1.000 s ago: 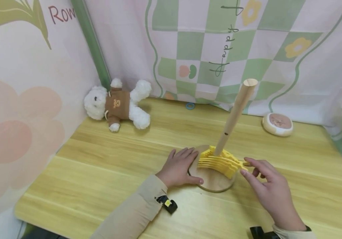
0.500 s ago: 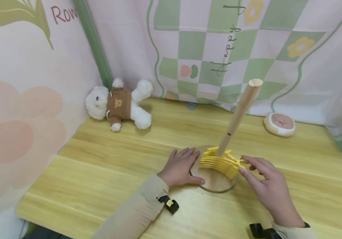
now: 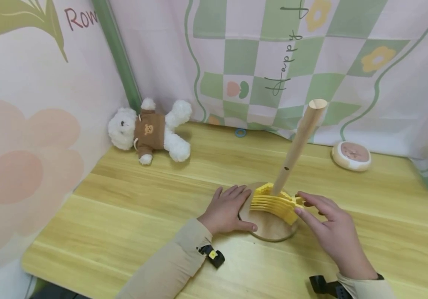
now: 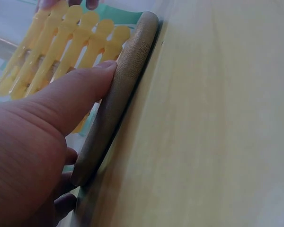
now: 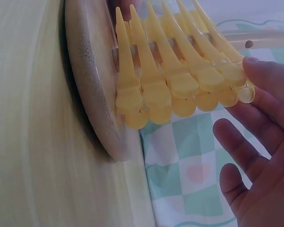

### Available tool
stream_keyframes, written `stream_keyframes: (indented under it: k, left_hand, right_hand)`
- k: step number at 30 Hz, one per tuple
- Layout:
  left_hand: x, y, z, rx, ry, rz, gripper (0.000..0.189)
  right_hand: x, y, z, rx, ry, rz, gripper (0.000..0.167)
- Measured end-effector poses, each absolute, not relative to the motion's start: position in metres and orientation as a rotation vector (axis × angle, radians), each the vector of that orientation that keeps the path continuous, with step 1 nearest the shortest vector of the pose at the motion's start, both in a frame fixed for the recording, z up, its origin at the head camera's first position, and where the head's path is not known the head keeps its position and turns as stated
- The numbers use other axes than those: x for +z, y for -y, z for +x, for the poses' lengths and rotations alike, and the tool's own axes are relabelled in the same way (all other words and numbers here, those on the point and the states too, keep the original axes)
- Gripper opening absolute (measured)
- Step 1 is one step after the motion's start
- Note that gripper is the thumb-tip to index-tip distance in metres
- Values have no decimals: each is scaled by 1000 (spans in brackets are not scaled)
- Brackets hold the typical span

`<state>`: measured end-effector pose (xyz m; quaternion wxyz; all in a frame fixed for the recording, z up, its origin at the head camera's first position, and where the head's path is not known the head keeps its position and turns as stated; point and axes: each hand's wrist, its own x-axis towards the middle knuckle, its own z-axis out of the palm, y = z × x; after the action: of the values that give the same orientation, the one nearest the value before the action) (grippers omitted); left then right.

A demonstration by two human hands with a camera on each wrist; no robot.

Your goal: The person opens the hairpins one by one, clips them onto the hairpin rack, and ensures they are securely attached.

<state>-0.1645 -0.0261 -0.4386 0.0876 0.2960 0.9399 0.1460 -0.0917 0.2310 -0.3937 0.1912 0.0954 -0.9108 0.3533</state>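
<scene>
A round wooden base (image 3: 270, 232) with a tilted-looking wooden post (image 3: 296, 149) stands on the table. Around the foot of the post lies a stack of several yellow plastic hair clips (image 3: 270, 203), one above another; the right wrist view shows their long tapered arms (image 5: 156, 75). My right hand (image 3: 335, 232) pinches the handle end of the top clip between thumb and forefinger, the other fingers off the clips. At the left of the base, my left hand (image 3: 225, 211) rests with fingers spread straight, its thumb (image 4: 92, 80) lying at the rim. Part of the far-side clips is hidden.
Behind, on the left, a white plush toy in brown (image 3: 150, 128) lies on its back. A blue ring (image 3: 240, 133) sits by the curtain (image 3: 244, 58). At the back right is a round beige object (image 3: 351, 156). The table edge (image 3: 30, 272) shows at lower left.
My right hand has moved slightly left toward the post, and the spread handle ends of the top clip look closer in. My left hand keeps its place on the base.
</scene>
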Motion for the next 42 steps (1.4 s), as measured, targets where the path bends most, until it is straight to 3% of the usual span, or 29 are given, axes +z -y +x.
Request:
stream_keyframes:
  k: [20,30,42]
  left_hand:
    - [-441,27,-165,516,-2795,894,105]
    - [-443,23,-164,527,-2767,917,105]
    - [-444,28,-162,575,-2746,896,105]
  right_hand:
    - [-416,-224,-90,1223,2331,192,52]
    - [-423,-229,-81,1357,2224,113,44]
    - [-434,-233,-83,1233,2561,-13,46]
